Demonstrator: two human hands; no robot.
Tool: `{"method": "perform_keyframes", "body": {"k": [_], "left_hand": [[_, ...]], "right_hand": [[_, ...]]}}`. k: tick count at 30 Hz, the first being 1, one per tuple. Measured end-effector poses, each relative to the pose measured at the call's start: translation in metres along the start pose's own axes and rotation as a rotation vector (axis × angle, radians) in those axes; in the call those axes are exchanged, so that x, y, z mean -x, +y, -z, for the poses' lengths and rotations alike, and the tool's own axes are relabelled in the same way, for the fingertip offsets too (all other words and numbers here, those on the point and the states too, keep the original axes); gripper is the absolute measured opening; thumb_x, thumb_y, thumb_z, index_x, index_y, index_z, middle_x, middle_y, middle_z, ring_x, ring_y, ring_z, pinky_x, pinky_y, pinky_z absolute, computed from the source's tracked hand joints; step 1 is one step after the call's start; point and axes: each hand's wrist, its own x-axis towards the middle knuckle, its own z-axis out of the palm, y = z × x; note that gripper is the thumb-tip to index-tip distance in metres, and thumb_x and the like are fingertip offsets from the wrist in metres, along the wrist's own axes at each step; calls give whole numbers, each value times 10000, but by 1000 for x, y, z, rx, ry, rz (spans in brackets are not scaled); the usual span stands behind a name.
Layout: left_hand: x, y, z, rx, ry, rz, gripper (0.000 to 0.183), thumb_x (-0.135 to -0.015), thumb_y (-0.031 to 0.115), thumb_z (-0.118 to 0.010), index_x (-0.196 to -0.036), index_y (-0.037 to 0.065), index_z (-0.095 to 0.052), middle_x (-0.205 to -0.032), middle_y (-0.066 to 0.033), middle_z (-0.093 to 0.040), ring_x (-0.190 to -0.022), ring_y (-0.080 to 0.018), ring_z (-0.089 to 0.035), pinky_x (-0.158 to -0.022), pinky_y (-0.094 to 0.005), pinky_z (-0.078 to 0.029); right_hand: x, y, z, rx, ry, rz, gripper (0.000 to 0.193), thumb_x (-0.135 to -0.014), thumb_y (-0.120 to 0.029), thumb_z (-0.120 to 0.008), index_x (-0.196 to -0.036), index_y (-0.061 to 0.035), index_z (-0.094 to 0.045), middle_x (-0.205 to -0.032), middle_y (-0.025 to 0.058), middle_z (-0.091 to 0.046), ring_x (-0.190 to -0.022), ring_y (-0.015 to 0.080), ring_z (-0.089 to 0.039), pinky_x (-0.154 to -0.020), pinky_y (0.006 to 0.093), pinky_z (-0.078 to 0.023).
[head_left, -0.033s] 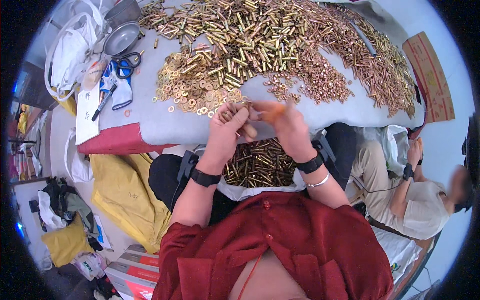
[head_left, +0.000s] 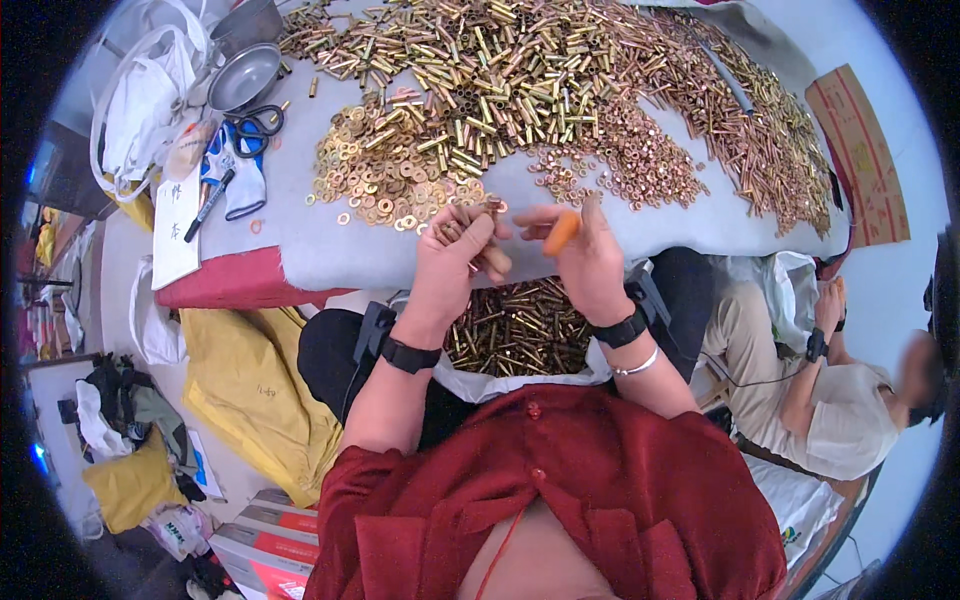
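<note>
My left hand is closed around a few small brass-coloured metal pieces that look like anchor bolts; the fingers partly hide them. A ring-shaped end shows above its thumb. Beside it, my right hand has its fingers stretched apart, with an orange finger cover on one of them and nothing visible in its grasp. Just beyond both hands lie a heap of flat washers and a heap of nuts. Below the hands, in my lap, a white bag holds many brass-coloured bolts.
Metal sleeves are heaped at the back, thin bolts to the right. At left are a grey bowl, scissors, a glove and a marker. A co-worker sits at right, near a cardboard box.
My right hand has drawn slightly away from my left hand, and its fingers, blurred before, now show spread. My left hand keeps its grip in nearly the same place.
</note>
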Motion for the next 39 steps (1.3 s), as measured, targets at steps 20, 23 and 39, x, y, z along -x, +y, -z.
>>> {"method": "perform_keyframes", "body": {"k": [20,23,39], "left_hand": [[4,1,0,-560,-135,379,265,-853,240,-656,-978,7,-642,-836,-85,-681,-503,-100,-588,-419,-194,-451],[4,6,1,-493,-84,316,280,-869,245,-635,-1035,20,-618,-822,-90,-678,-494,-98,-579,-416,-193,-443],[-4,22,20,-202,171,20,241,-902,202,-592,-1050,16,-554,-804,-67,-649,-529,-97,-598,-387,-182,-382]], "right_hand": [[-58,16,38,1644,323,624,145,-747,-133,-641,-891,-145,-660,-1031,75,-549,-988,288,-476,-833,441,-344],[-58,10,33,1696,433,632,150,-755,-148,-664,-904,-137,-666,-1027,85,-554,-981,276,-480,-855,411,-338],[-81,34,-24,1276,131,716,173,-753,-62,-628,-914,-32,-570,-905,133,-566,-875,318,-525,-753,398,-424]]}}
